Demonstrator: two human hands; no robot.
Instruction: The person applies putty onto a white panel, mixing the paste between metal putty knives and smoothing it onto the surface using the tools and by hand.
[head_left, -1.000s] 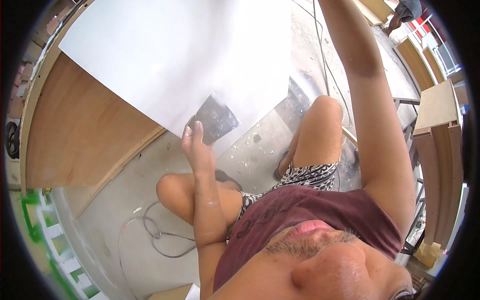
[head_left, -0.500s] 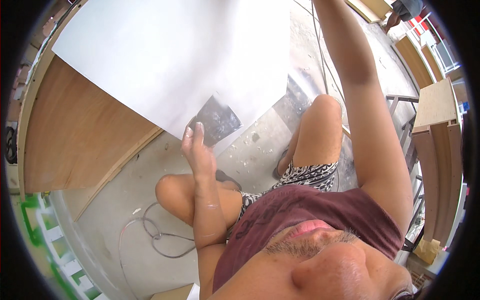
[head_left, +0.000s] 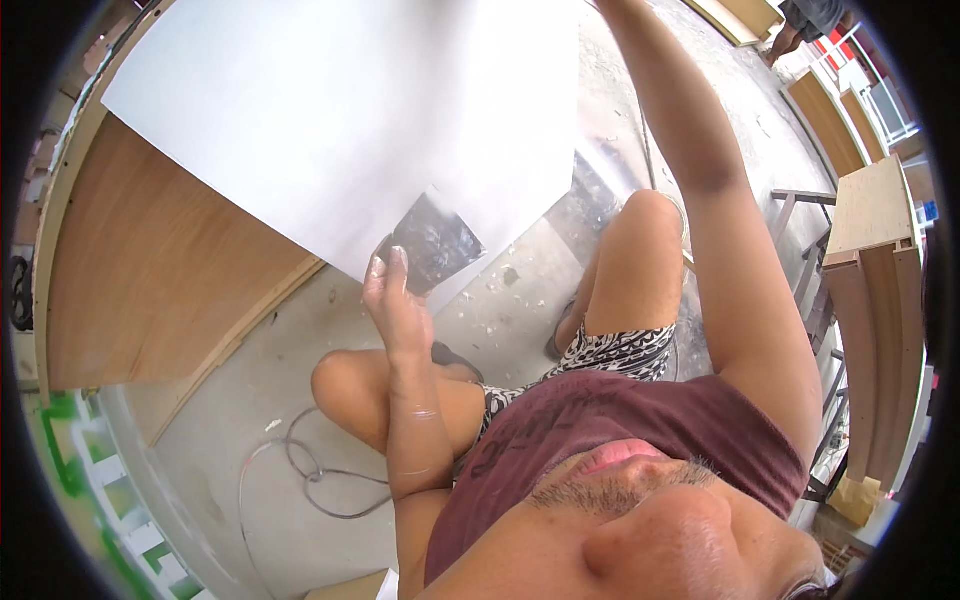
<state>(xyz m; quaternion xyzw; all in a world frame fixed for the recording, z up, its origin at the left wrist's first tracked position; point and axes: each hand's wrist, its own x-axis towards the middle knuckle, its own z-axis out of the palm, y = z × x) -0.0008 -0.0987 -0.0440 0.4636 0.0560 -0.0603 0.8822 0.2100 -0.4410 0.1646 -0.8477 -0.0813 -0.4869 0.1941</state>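
My left hand (head_left: 392,295) grips the near corner of a thin dark square sheet (head_left: 437,243) with whitish smears on it. White residue coats the fingertips, and the thumb side is partly hidden behind the sheet. Just beyond it spreads a large white panel (head_left: 280,110) whose lower corner ends near my hand. A soft grey shadow falls across the panel. My right arm (head_left: 715,170) stretches forward along the panel's right side and leaves the picture at the top, so my right hand is out of sight.
A curved wooden frame with a brown plywood face (head_left: 150,270) stands at left. A looped hose (head_left: 312,470) lies on the grey floor (head_left: 220,440), with scattered white flakes near my feet. Wooden boxes (head_left: 875,225) and a dark metal stand (head_left: 800,200) are at right. Another person (head_left: 810,20) is far right.
My right arm has swung a little to the left at the top. My left hand and the dark sheet stay almost where they were.
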